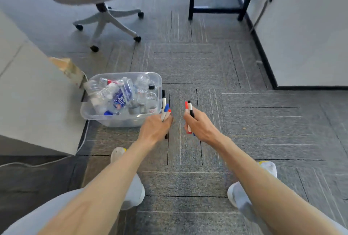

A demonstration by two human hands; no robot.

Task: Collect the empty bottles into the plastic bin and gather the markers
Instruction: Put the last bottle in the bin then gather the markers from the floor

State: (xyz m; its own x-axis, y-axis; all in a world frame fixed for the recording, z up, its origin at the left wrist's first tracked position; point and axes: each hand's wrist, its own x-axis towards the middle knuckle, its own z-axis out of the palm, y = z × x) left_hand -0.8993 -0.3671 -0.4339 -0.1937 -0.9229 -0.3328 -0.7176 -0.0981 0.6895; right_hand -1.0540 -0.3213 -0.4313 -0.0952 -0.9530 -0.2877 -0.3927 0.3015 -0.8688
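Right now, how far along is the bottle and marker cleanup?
Bottles look done: the plastic bin holds a pile of empty bottles, none visible loose on the carpet. In hand: left hand grips a bunch of markers, right hand grips more markers. Left: joining both bunches; none visible lying loose.

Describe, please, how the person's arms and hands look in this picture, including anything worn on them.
Both forearms are bare up to the bottom edge of the picture; no sleeve shows. The left hand and the right hand wear no gloves, and no watch, ring or bracelet can be seen on either wrist or hand. Nothing is marked or taped on them.
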